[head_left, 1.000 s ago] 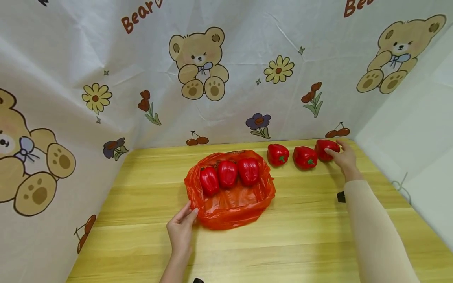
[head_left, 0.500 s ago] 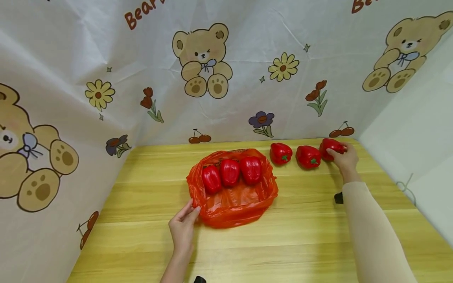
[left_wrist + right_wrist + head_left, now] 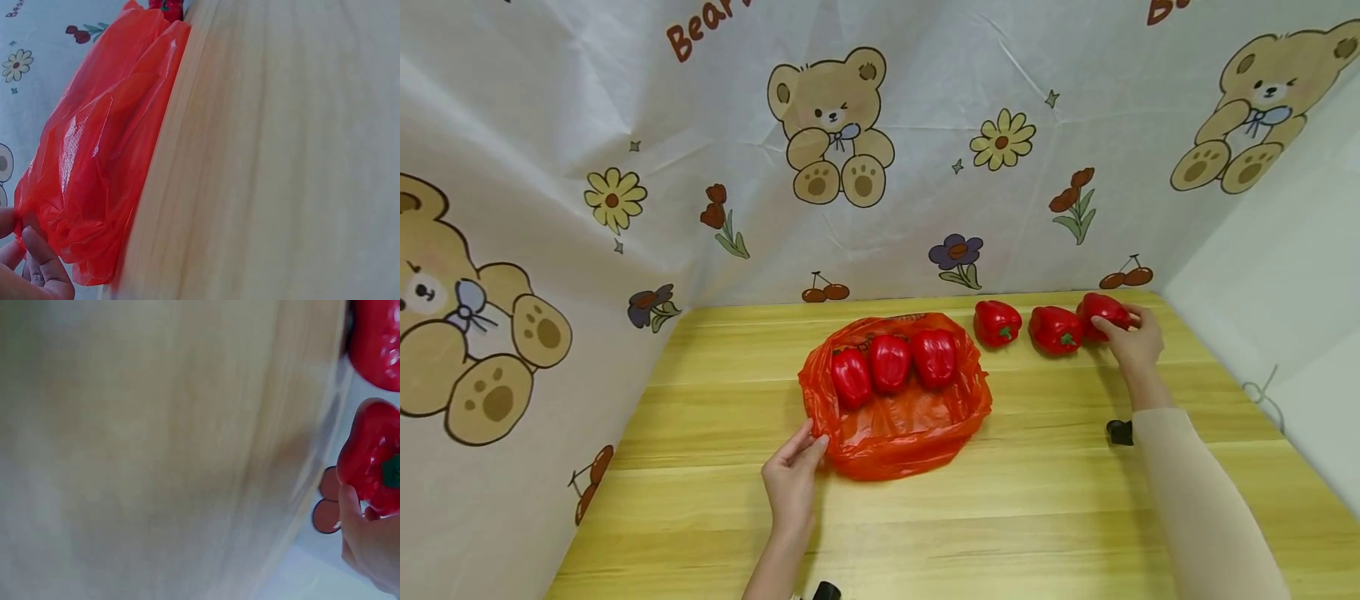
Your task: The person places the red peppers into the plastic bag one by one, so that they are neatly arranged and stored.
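My left hand point(image 3: 792, 479) pinches the near-left rim of a red plastic bag point(image 3: 895, 454); the left wrist view shows thumb and fingers on the crumpled film point(image 3: 94, 181). Inside the open bag three red bell peppers point(image 3: 890, 364) lie side by side in a row. At the back right, my right hand point(image 3: 1138, 346) grips another red bell pepper point(image 3: 1101, 315) between thumb and fingers. In the right wrist view its green stem point(image 3: 392, 470) faces the camera. Left of that hand, two more peppers, one nearer point(image 3: 1055, 330) and one farther left point(image 3: 997, 323), rest on the table.
The wooden table point(image 3: 715, 492) meets a white cloth point(image 3: 700, 100) printed with bears and flowers at the back and left. A white wall point(image 3: 1285, 275) with a thin cord point(image 3: 1266, 396) borders the right side. Wrist camera parts point(image 3: 1120, 432) show near the sleeve.
The head view has shifted slightly, sliding the scene a little right and up. Both hands keep their holds, on the bag rim and the right-hand pepper; no object has clearly moved.
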{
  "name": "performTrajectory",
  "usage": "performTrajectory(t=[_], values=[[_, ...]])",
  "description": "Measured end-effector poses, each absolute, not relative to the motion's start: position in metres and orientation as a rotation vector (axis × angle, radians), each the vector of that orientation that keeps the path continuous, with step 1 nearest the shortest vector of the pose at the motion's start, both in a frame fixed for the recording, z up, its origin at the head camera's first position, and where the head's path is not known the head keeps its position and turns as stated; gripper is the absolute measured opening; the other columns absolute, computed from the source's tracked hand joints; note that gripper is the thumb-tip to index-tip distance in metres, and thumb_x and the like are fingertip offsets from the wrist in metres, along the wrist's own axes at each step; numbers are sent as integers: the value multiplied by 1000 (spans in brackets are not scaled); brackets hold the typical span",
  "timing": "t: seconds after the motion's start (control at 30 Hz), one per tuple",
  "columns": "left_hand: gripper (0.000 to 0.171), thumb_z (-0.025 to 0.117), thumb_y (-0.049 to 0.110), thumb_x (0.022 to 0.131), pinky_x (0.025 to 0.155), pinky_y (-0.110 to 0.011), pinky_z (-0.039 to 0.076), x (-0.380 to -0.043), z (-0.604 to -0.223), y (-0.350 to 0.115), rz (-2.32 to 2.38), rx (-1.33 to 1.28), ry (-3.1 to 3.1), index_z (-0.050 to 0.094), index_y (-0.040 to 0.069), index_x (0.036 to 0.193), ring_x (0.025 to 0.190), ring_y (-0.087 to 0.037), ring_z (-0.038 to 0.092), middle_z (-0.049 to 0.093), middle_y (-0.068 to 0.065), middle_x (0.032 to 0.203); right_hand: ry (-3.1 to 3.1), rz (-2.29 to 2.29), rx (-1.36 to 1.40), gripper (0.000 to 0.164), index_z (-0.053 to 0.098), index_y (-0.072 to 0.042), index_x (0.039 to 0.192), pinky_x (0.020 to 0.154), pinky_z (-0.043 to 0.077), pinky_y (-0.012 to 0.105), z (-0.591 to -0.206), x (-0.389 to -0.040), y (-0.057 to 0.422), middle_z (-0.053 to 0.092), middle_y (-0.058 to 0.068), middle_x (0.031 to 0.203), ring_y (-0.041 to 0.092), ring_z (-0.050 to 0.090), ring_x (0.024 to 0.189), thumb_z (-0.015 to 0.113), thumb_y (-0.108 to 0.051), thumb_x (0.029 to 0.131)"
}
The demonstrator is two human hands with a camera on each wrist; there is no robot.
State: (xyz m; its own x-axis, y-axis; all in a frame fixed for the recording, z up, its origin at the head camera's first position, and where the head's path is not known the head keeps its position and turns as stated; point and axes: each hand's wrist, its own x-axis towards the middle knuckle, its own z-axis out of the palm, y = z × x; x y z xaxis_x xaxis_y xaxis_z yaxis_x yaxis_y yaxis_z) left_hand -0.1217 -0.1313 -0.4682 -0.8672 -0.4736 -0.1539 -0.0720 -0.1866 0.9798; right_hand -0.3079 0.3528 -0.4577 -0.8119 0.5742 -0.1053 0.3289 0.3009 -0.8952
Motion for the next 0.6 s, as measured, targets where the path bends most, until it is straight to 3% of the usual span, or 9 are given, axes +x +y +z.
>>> performTrajectory(t=[0.13,0.3,0.6], values=[[44,74,2,84,64,-15,54,-122,-468,-130,-2144,628,-1804,62,-1,126,74,-1,62,65,3,88,-2251,1590,-824,66,45,-25,143,77,44,13,-453,-296,346,47,0,132,9,42,110,73,-39,85],[43,74,2,84,65,-16,54,-123,-468,-129,-2159,640,-1793,64,0,125,75,-2,62,65,4,88,-2163,1612,-769,47,52,-29,126,70,42,10,-443,-278,339,43,-18,102,2,41,90,76,-30,85],[42,74,0,83,64,-17,54,-122,-466,-130,-2154,652,-1786,65,0,124,74,-3,61,66,3,89,-2090,1709,-695,43,52,-33,117,64,43,8,-416,-246,318,45,-17,101,5,46,88,78,-27,83]])
